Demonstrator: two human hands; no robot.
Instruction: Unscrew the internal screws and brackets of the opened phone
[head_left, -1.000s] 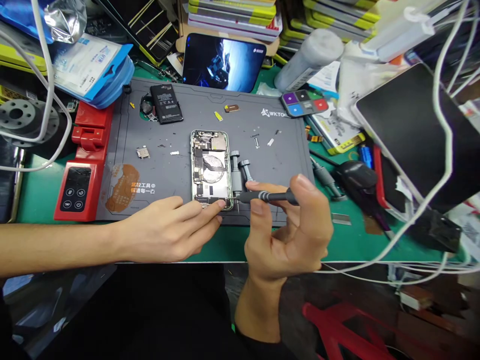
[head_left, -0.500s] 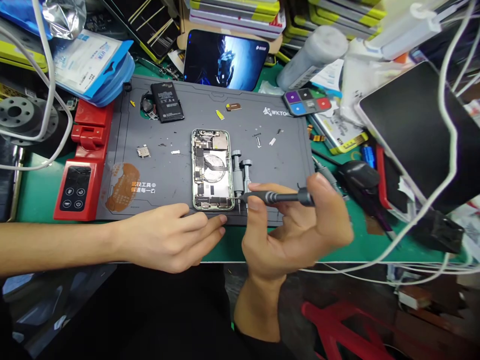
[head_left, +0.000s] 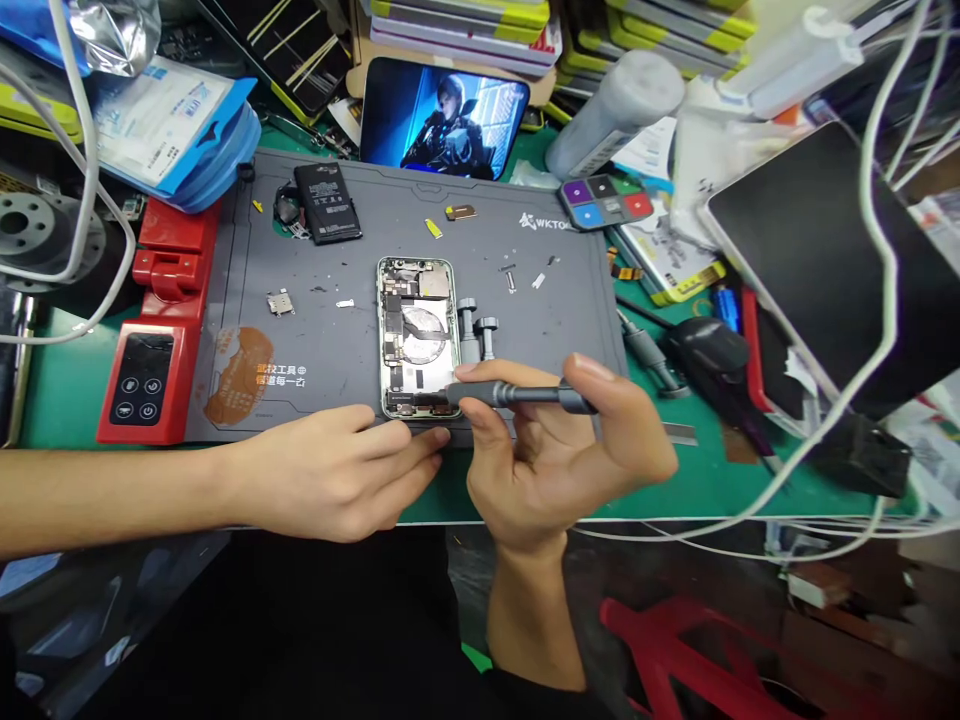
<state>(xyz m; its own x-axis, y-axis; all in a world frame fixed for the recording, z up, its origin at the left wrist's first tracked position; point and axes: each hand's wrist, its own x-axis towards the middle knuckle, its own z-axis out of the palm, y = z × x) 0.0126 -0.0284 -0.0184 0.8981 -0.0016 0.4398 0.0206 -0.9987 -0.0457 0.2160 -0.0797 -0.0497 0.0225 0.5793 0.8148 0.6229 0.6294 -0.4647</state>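
Note:
An opened smartphone [head_left: 433,377] with its inner boards and round coil bared lies upright on the grey work mat [head_left: 337,330]. My left hand [head_left: 337,475] is at its lower left corner, fingers partly curled and pressed together against the bottom edge. In my right hand [head_left: 555,460] is a grey screwdriver [head_left: 517,393], held near level between thumb and fingers with a fingertip on its end cap. Its tip reaches over the phone's lower right part; the exact contact point is hidden. Two more grey screwdrivers [head_left: 468,335] lie beside the phone's right edge, partly behind my right hand.
A black battery [head_left: 328,203] and small loose parts such as a metal bracket [head_left: 280,302] lie on the mat. At the back a phone [head_left: 446,118] plays video. A red device [head_left: 146,380] stands left; a tablet [head_left: 832,260] and white cables crowd the right.
My right hand and the screwdriver have moved left, so the tip lies farther over the phone's lower part. My left hand stays at the phone's edge. The view has shifted slightly.

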